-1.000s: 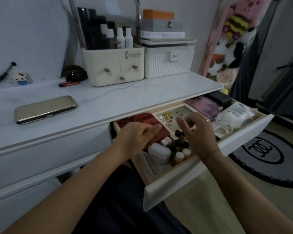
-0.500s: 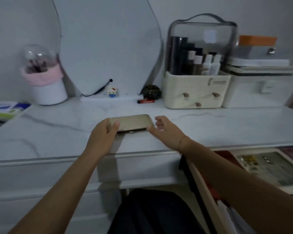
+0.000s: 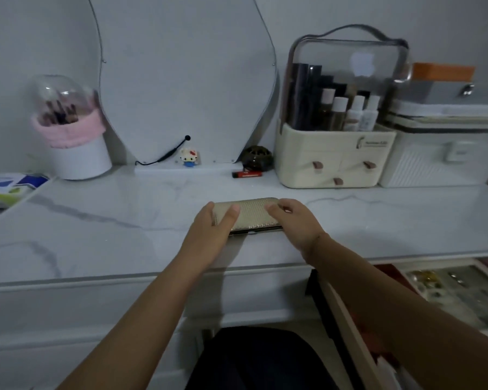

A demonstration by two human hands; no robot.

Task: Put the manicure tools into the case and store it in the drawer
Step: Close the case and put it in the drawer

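Note:
A gold, textured manicure case (image 3: pixel 251 213) lies closed on the white marble vanity top (image 3: pixel 124 220), near its front edge. My left hand (image 3: pixel 209 229) wraps the case's left end, thumb on the lid. My right hand (image 3: pixel 296 223) holds the right end, fingers curled over the top. The open drawer (image 3: pixel 462 294) shows at the lower right, below the tabletop, with a tray of small jewellery and a red item inside. No loose manicure tools are visible.
At the back stand a mirror (image 3: pixel 181 80), a brush holder with a pink band (image 3: pixel 74 136), a cream cosmetics organiser (image 3: pixel 335 153), white storage boxes (image 3: pixel 440 153), a small figurine (image 3: pixel 190 157), a dark round jar (image 3: pixel 257 158) and a red tube (image 3: pixel 247 174). Packets (image 3: pixel 6 187) lie at far left.
One second ago both hands were in the drawer. They moved up to the case on the tabletop, and now both have closed onto its ends.

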